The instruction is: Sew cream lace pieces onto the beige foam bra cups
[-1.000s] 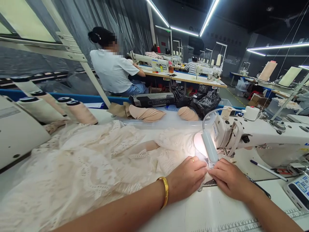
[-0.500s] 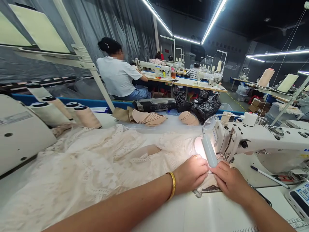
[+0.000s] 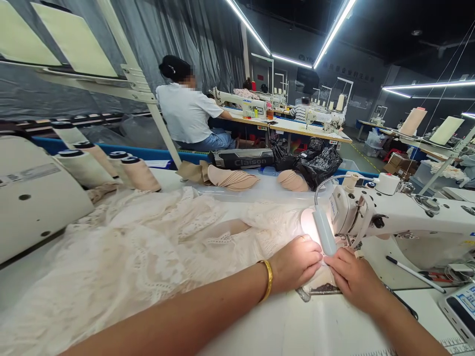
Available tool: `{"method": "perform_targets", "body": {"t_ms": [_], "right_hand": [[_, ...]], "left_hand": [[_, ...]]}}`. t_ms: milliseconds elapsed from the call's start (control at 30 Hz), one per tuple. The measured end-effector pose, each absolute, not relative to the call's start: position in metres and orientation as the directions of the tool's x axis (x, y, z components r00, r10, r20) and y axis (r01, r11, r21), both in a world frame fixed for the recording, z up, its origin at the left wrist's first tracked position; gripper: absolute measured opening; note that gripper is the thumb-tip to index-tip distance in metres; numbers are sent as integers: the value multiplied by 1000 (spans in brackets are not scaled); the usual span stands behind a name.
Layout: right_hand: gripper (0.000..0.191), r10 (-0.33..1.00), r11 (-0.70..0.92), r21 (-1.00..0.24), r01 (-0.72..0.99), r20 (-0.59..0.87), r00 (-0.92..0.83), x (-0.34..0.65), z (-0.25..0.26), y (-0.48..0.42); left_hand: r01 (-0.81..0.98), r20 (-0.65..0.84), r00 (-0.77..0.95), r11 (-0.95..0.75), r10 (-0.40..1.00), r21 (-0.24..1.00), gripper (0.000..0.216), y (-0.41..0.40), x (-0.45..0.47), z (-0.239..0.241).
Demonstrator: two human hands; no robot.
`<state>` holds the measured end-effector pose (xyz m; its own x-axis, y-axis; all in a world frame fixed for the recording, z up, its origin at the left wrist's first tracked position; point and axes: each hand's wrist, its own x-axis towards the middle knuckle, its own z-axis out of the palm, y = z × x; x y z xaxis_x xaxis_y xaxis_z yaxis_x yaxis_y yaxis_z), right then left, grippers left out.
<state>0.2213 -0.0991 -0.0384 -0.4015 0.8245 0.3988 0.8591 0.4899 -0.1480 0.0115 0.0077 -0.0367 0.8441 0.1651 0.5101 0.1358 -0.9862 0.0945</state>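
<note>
A heap of cream lace fabric spreads over the table and runs up to the sewing machine. My left hand, its fingers closed together, grips the fabric's edge just left of the needle area. From the other side, my right hand pinches the same edge, thumb and fingertips close to the left fingertips. Between and above both hands hangs a grey lamp head on a bent metal neck, which hides the needle and part of the cloth. A pale pink rounded piece lies lit behind the lamp.
Stacked beige cup-shaped pads and a black plastic bag sit along the table's back. Thread cones stand at left. A white pen lies under the machine arm. Another person sits at a bench beyond.
The camera view has shifted slightly, so the surroundings appear a little to the right. Both hands keep nearly the same place and hold at the fabric.
</note>
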Motion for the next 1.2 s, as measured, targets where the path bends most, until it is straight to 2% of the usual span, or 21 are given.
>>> {"method": "perform_targets", "body": {"t_ms": [333, 567, 700, 800, 900, 967, 1000, 1033, 1067, 1100, 1133, 1167, 1200], "right_hand": [[32, 839, 471, -148, 869, 380, -390, 222, -40, -101], [31, 828, 473, -155, 867, 414, -378, 225, -46, -96], [30, 804, 506, -199, 839, 460, -375, 227, -50, -95], [27, 840, 487, -355, 798, 442, -315, 220, -44, -99], [22, 951, 304, -681, 666, 264, -164, 203, -35, -106], [36, 991, 132, -886, 445, 108, -78, 187, -29, -109], [46, 998, 63, -946, 318, 50, -50, 180, -28, -110], [53, 1000, 19, -979, 205, 15, -21, 172, -26, -111], [57, 1000, -4, -993, 119, -2, 12, 164, -26, -113], [60, 999, -13, -998, 60, -10, 48, 157, -26, -116], [62, 996, -11, -1000, 22, -9, 85, 150, -27, -120], [62, 993, 1, -1000, -4, 0, 116, 143, -29, -126], [62, 990, 18, -1000, -23, 15, 140, 136, -32, -134]], "left_hand": [[148, 477, 862, -985, 171, 84, 22, 15, 14, -39], [352, 321, 877, -933, 357, 77, 15, 10, 16, -26], [410, 237, 870, -901, 433, 141, 6, 6, 20, -22], [419, 227, 862, -889, 454, 186, 27, 8, 14, -18], [414, 250, 850, -881, 464, 228, 38, -6, -8, -13], [340, 306, 840, -874, 448, 346, 37, -31, -27, -12], [257, 342, 827, -841, 447, 477, 33, -48, -36, -13], [171, 353, 791, -734, 500, 657, 32, -66, -43, -16], [99, 291, 761, -547, 580, 832, 32, -85, -49, -19], [36, 136, 767, -254, 627, 967, 29, -102, -53, -23], [-36, -47, 779, 120, 625, 992, 39, -117, -55, -27], [-95, -198, 777, 422, 598, 901, 47, -128, -56, -29], [-177, -290, 756, 609, 587, 773, 50, -135, -55, -29]]}}
